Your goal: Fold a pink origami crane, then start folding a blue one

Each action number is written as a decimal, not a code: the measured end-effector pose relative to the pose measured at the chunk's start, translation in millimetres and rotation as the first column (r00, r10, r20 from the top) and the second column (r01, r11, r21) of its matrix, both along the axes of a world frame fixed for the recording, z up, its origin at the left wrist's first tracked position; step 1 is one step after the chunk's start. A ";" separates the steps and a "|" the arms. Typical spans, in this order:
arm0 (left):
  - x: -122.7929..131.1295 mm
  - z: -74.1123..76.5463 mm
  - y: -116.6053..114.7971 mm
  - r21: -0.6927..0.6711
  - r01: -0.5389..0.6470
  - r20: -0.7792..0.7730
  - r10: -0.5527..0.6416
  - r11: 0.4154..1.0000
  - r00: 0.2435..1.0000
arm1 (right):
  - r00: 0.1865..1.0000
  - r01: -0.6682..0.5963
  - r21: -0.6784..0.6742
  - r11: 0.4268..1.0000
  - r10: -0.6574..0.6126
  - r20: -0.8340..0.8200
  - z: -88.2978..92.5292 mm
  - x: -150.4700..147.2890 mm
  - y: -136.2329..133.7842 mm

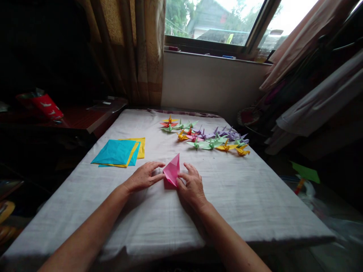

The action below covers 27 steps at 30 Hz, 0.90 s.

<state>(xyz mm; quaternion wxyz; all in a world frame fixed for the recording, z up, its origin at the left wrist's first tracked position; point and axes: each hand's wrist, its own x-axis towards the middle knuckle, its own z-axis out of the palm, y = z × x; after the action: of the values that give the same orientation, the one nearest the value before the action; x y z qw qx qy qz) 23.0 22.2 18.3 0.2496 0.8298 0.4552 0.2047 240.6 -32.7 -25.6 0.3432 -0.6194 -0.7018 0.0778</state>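
A folded piece of pink origami paper (171, 170) stands partly raised on the white-covered table, one point tipped up and away from me. At its left corner is my left hand (144, 175), fingers spread, with the thumb tip against the paper and the index finger close above. The thumb and index finger of my right hand (193, 185) close on the paper's lower right edge, while the other fingers stay lifted. Left of the hands lies a stack of blue and yellow paper squares (115, 152). Folded paper cranes (211, 143) in several colours stand in rows beyond my right hand.
The white tablecloth (255, 204) covers the table up to the wall under the window (212, 22). A dark side table (76, 121) with a red container (48, 106) stands at the left. Clothes (320, 102) hang along the right, above a green sheet (306, 172).
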 end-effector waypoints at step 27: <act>13.9 -24.0 2.6 -0.047 -0.049 0.150 0.055 0.998 0.987 | 0.930 -0.140 -0.174 0.975 0.069 -0.361 8.9 6.1 26.5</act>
<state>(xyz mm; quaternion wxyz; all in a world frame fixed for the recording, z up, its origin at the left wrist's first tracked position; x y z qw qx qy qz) 36.9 24.8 -5.7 0.2959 0.7942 0.4608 0.2635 246.7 -6.2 -16.7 0.3959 -0.5880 -0.6497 0.2748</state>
